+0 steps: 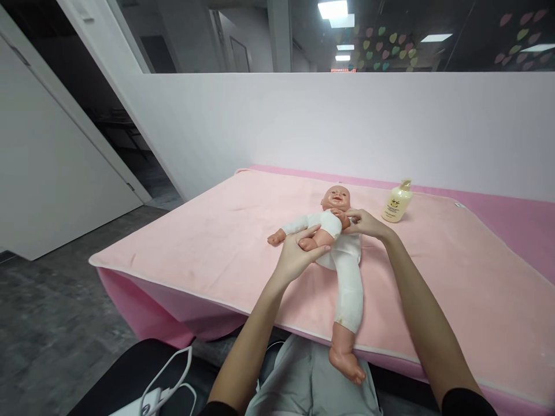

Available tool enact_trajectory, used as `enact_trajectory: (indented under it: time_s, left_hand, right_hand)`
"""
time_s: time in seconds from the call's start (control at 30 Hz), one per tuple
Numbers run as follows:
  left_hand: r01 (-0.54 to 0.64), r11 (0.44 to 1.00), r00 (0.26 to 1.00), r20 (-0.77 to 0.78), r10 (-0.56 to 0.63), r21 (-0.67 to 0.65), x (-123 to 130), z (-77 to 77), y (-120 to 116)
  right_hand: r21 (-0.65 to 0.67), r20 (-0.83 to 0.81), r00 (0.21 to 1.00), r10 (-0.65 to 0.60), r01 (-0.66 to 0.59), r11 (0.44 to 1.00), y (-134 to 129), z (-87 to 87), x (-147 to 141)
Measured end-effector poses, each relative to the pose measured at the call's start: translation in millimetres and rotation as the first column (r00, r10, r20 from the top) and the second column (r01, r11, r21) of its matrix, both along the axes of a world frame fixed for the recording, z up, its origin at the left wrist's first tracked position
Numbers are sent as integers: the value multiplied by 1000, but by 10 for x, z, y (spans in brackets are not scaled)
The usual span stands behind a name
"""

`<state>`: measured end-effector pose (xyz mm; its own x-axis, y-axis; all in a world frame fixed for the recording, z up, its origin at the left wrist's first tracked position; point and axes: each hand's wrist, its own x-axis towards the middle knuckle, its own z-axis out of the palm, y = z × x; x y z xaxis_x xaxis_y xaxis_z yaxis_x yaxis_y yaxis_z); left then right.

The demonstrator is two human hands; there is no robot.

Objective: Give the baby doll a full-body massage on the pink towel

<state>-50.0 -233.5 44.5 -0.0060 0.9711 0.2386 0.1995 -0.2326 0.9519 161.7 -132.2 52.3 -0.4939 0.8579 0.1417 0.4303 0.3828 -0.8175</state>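
- Doll [348, 283] lies on its back on the pale pink blanket [195, 242], head away from me, in front of my lap.
- My left hand [295, 254]: thumb and fingers curved around the doll's bent leg, near the small bare foot [308, 244]; gripping.
- Knee of that leg is folded up over the belly.
- My right hand [367, 224]: fingers closed on the doll's hand [341, 217], holding it over the chest, just beside the raised knee.
- Other leg stretches straight toward me; its foot [347, 361] juts past the blanket's near edge, above my grey trousers [312, 375].
- Doll's free arm reaches out to the left, its hand [276, 237] on the blanket.
- White cloth covers torso and most of each limb; head, hands and feet bare.
- Pale yellow pump bottle [396, 203] stands upright on the blanket, beyond my right hand, near the white wall [347, 127].
- Lower left: white cable [173, 355] and white device [150, 401] on a black seat [125, 378].
- Glass above the wall shows heart shapes [393, 38] and ceiling lights.
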Motion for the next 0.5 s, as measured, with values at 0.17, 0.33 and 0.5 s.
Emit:
enact_trajectory:
  time_s: [0.17,0.33,0.5]
  left_hand:
    - [25,1000,1000,3,-25,15,69,-110,45]
    - [42,998,999,-1,-42,-38,33,-128,60]
    - [43,998,999,-14,-44,-49,50,-82,45]
  right_hand:
    - [14,47,999,-4,4,1000,44,-67,-18]
    - [23,70,998,-6,5,1000,63,-84,29]
    - [9,64,998,23,-24,1000,29,-40,26]
